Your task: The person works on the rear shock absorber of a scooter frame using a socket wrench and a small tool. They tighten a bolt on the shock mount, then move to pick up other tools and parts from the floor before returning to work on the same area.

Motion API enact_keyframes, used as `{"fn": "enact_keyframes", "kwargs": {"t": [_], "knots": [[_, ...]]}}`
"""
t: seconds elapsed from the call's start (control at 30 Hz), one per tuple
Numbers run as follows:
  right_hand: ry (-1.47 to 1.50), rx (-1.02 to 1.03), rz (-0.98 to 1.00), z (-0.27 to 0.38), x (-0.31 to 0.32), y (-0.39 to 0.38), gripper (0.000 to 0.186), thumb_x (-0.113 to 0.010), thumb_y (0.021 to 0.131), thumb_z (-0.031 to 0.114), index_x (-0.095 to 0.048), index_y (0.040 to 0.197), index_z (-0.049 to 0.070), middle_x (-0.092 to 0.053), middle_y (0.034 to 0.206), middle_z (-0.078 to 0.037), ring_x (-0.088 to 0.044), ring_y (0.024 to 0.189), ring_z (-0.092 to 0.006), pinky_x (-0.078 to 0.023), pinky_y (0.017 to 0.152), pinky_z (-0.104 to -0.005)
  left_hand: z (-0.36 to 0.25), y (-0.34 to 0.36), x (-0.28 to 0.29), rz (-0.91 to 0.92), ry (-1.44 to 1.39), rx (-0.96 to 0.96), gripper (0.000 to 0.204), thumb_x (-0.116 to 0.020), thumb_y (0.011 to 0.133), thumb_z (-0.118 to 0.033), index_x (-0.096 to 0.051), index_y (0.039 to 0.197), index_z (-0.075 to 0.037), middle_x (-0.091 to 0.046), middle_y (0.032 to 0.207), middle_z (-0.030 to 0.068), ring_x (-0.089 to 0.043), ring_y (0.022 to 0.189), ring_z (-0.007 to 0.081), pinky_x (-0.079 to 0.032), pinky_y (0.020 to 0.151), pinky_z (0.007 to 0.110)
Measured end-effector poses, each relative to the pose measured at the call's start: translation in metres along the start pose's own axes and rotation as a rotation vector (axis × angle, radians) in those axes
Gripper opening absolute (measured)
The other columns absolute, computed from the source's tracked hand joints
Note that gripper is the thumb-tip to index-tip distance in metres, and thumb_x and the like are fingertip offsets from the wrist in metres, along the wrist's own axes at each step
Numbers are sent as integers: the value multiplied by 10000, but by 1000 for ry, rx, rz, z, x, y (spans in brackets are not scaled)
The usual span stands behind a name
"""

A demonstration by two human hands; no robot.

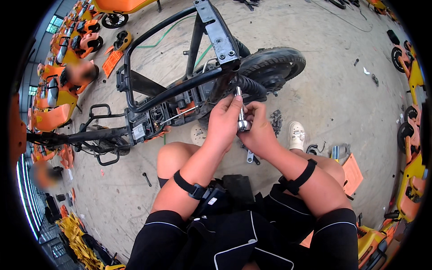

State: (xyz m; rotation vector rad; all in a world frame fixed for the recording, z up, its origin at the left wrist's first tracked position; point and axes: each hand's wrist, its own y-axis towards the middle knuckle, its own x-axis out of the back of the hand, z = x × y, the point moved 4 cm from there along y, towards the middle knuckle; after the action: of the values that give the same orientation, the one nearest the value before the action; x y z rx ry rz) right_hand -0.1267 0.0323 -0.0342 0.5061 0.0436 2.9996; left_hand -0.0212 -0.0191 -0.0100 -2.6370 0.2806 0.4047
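Head view: pinching the chrome socket wrench (pixel 243 125) by its shaft in the fingers of the left hand (pixel 225 117); grasping its ratchet end in the curled right hand (pixel 260 132). Held just below the rear near corner of the black frame (pixel 180 91), beside the coil spring (pixel 252 86). Probably at the step of seating the socket; impossible to tell whether engaged. Calling next, seemingly, for square alignment and a steadied shaft before turning.

Floor (pixel 333 117): grey, stained concrete
Left edge: orange-and-yellow scooters (pixel 60 114)
Right edge: similar scooters (pixel 411 173)
Middle: stripped two-wheeler (pixel 184 87), small wrench (pixel 146 179)
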Motion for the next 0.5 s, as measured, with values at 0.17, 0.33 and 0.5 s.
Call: {"fn": "enact_keyframes", "kwargs": {"t": [0.17, 0.33, 0.5], "knots": [[-161, -116, 246, -8, 9, 15, 242, -743, 792, 226, -661, 900, 24, -701, 839, -201, -680, 822, -403, -537, 719, -464, 3, 1, 0, 8, 36, 10, 382, -543, 1045, -281, -559, 1292, 10, -613, 891, 33, -587, 753, 98, -522, 641, 252], [-463, -32, 361, -9, 16, 31, 193, -703, 735, 229, -657, 804, 54, -692, 782, -185, -669, 774, -406, -532, 721, -515, 3, 3, -6, 3, -73, 42, 396, -529, 1050, -264, -520, 1328, 17, -609, 916, 44, -583, 773, 104, -527, 640, 265], [-485, -21, 401, 13, 24, 33, 176, -709, 699, 218, -673, 817, 93, -687, 746, -164, -663, 712, -401, -538, 684, -489, 2, 3, -4, 11, -60, 37, 366, -534, 1041, -232, -527, 1310, 17, -609, 925, 43, -585, 802, 108, -527, 646, 267]]}}
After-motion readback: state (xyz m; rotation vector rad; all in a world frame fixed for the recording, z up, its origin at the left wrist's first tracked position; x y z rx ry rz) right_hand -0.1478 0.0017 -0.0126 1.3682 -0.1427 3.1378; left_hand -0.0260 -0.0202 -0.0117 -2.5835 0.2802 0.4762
